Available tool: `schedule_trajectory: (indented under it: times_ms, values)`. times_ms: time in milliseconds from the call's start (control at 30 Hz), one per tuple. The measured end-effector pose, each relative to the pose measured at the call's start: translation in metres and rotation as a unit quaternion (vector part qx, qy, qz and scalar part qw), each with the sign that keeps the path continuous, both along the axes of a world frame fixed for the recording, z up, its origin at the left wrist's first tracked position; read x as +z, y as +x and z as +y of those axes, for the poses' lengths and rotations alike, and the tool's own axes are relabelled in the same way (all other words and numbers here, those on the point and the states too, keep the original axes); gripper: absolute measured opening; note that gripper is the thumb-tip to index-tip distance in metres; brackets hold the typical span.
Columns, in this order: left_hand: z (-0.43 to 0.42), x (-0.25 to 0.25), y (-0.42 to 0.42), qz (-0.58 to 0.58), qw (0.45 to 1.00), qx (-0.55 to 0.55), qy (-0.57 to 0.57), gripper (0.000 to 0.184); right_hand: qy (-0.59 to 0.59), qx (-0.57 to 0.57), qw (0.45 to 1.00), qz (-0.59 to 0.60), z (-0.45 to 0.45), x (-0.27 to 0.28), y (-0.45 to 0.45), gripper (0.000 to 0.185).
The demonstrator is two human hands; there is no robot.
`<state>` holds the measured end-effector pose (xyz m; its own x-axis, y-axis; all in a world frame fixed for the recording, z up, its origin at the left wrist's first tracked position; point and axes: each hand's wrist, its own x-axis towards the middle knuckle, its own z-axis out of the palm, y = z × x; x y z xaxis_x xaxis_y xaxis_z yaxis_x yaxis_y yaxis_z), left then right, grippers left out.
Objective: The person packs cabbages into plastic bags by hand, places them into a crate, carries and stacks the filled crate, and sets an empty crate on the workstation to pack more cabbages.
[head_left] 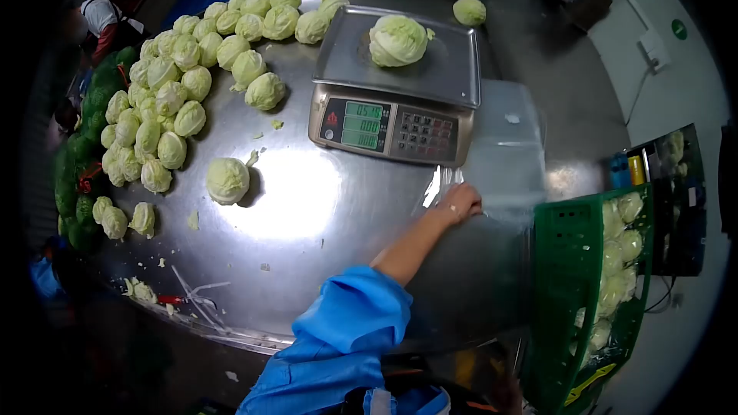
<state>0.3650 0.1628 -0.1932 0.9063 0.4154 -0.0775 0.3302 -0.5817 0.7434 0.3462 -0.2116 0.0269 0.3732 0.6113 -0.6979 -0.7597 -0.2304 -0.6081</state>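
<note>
My left hand, at the end of a blue sleeve, is closed at the near edge of clear plastic bags lying flat beside the scale. A crumpled, shiny bit of film sticks up by its fingers. Just beyond the hand stands a digital scale with lit green displays. One pale green cabbage rests on its metal pan. Another trimmed cabbage sits alone left of the scale. At the dark bottom edge, a dim shape may be my right hand; its fingers are not distinguishable.
Many cabbages crowd the metal table's left and far sides. A single one sits behind the scale. Leaf scraps and white strips lie near the front edge. On the right stands a green crate of wrapped cabbages. Another person is at far left.
</note>
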Motion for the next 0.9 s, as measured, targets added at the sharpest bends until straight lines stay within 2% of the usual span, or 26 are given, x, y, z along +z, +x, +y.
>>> schedule_trajectory:
  times_ms: [67, 167, 200, 300, 367, 433, 500, 533, 567, 633, 700, 733, 767, 833, 900]
  values:
    - [0.011, 0.006, 0.012, 0.056, 0.988, 0.006, -0.142, 0.026, -0.092, 0.137, 0.986, -0.028, -0.032, 0.009, -0.007, 0.013]
    - [0.020, 0.021, 0.010, 0.009, 0.997, 0.007, -0.072, 0.030, -0.193, 0.265, 0.937, -0.125, -0.050, -0.004, -0.008, 0.015]
    - [0.013, 0.012, 0.005, -0.137, 0.967, 0.076, 0.201, 0.026, -0.208, 0.283, 0.923, -0.159, -0.052, -0.011, -0.007, 0.016]
    - [0.026, 0.011, 0.007, -0.051, 0.990, 0.043, 0.126, 0.023, -0.231, 0.309, 0.888, -0.248, -0.049, -0.034, -0.007, 0.018]
    - [0.030, -0.013, 0.027, -0.061, 0.993, 0.099, 0.006, 0.019, -0.232, 0.307, 0.871, -0.304, -0.044, -0.049, -0.010, 0.020]
    - [0.028, 0.016, 0.020, -0.194, 0.974, 0.116, -0.016, 0.016, -0.232, 0.290, 0.860, -0.351, -0.039, -0.064, -0.012, 0.022]
    - [0.017, 0.048, 0.018, -0.350, 0.921, 0.157, 0.072, 0.015, -0.223, 0.242, 0.859, -0.393, -0.037, -0.077, -0.012, 0.023]
    - [0.005, 0.077, 0.005, -0.398, 0.899, 0.174, 0.062, 0.015, -0.190, 0.189, 0.879, -0.394, -0.051, -0.099, -0.010, 0.021]
    - [-0.011, 0.111, -0.014, -0.446, 0.873, 0.192, 0.050, 0.014, -0.161, 0.142, 0.862, -0.460, -0.034, -0.088, -0.004, 0.018]
    - [-0.031, 0.157, -0.082, -0.481, 0.857, 0.103, 0.150, 0.020, -0.095, 0.048, 0.809, -0.578, 0.017, -0.068, 0.016, 0.016]
    - [-0.052, 0.168, -0.168, -0.480, 0.835, 0.061, 0.263, 0.028, -0.064, -0.074, 0.808, -0.582, 0.053, -0.071, 0.036, 0.016]
    - [-0.068, 0.156, -0.211, -0.423, 0.868, 0.052, 0.255, 0.034, -0.046, -0.097, 0.841, -0.530, 0.075, -0.064, 0.041, 0.015]
    - [-0.084, 0.144, -0.251, -0.376, 0.882, 0.104, 0.265, 0.032, -0.030, -0.116, 0.872, -0.475, 0.100, -0.057, 0.042, 0.014]
    - [-0.119, 0.142, -0.326, -0.202, 0.924, 0.181, 0.268, 0.027, 0.033, -0.086, 0.918, -0.386, 0.147, -0.047, 0.037, 0.015]
    - [-0.157, 0.110, -0.381, -0.066, 0.930, 0.237, 0.273, 0.023, 0.081, 0.004, 0.935, -0.345, 0.184, -0.048, 0.026, 0.015]
